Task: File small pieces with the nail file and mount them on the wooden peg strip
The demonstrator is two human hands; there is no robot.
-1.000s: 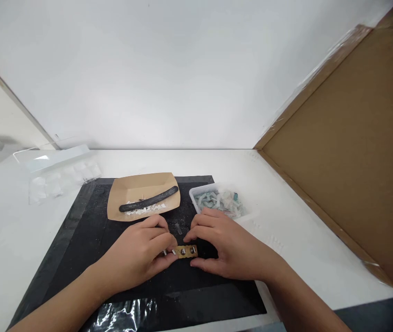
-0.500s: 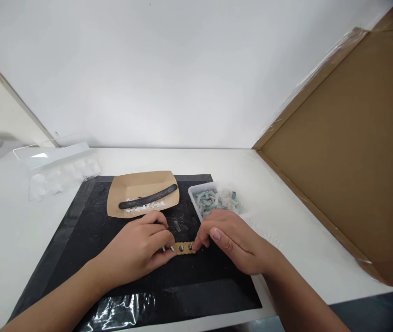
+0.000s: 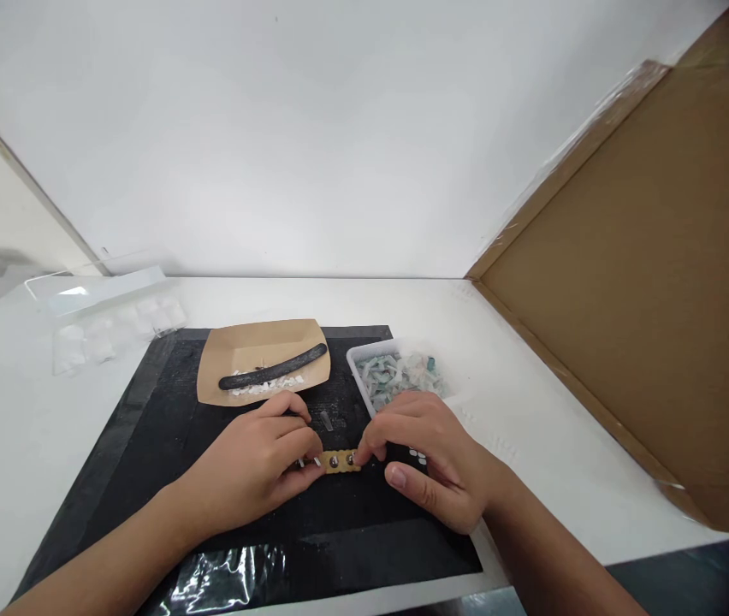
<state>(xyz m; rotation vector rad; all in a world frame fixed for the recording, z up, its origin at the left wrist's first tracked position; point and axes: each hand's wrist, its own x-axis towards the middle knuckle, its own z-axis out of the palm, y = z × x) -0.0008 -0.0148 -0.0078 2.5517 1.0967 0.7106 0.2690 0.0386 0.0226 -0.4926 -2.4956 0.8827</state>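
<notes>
A narrow yellow strip [image 3: 342,461] with round metallic studs lies on the black mat [image 3: 223,522]. My left hand [image 3: 268,453] is closed around the strip's left part, with small pale pieces showing between its fingertips. My right hand [image 3: 425,458] touches the right end of the strip with its fingers, its thumb spread away from them. Small white pieces show beneath the right palm. Behind the strip lies a small clear piece [image 3: 327,420].
A brown paper tray [image 3: 262,335] holds a black curved file [image 3: 273,371] and white fragments. Right of it, a white container [image 3: 359,352] holds pale green and white bits. Clear plastic cases [image 3: 117,329] lie at left; a cardboard panel [image 3: 634,282] stands at right.
My right thumb has moved down and away from the fingers, opening that hand and showing small white pieces beneath it. My left hand keeps its hold on the strip.
</notes>
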